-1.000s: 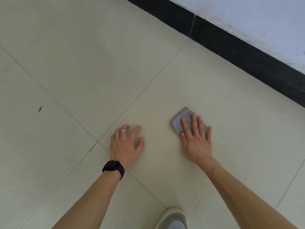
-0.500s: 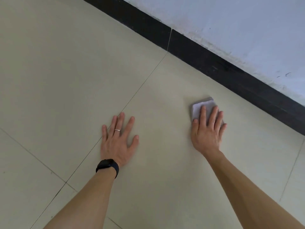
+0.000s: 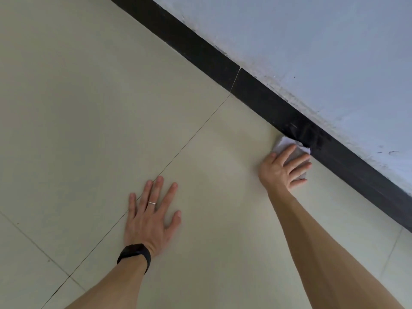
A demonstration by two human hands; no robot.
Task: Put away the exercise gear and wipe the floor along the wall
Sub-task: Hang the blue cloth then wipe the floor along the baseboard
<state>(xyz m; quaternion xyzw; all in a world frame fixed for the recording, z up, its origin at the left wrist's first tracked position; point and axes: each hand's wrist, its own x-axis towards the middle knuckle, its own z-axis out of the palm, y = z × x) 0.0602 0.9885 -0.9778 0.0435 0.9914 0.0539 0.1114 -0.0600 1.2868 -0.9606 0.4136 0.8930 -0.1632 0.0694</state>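
A small folded grey-white cloth (image 3: 285, 144) lies on the cream tiled floor (image 3: 93, 112), its far edge touching the black skirting board (image 3: 263, 101) at the foot of the wall. My right hand (image 3: 284, 168) lies flat on the cloth with straight, spread fingers, pressing it down and covering most of it. Flat on the tiles to the left, my left hand (image 3: 151, 214) has its fingers spread and holds nothing; it wears a ring and a black wristband. No exercise gear shows in this view.
The pale blue-white wall (image 3: 323, 52) runs diagonally from top centre to the right edge above the skirting. Thin grout lines cross the floor under my left hand. Open tile stretches to the left and toward me.
My right hand has slid the cloth forward and to the right across the tile until it reached the skirting board. My left hand has shifted forward a little, still flat on the floor.
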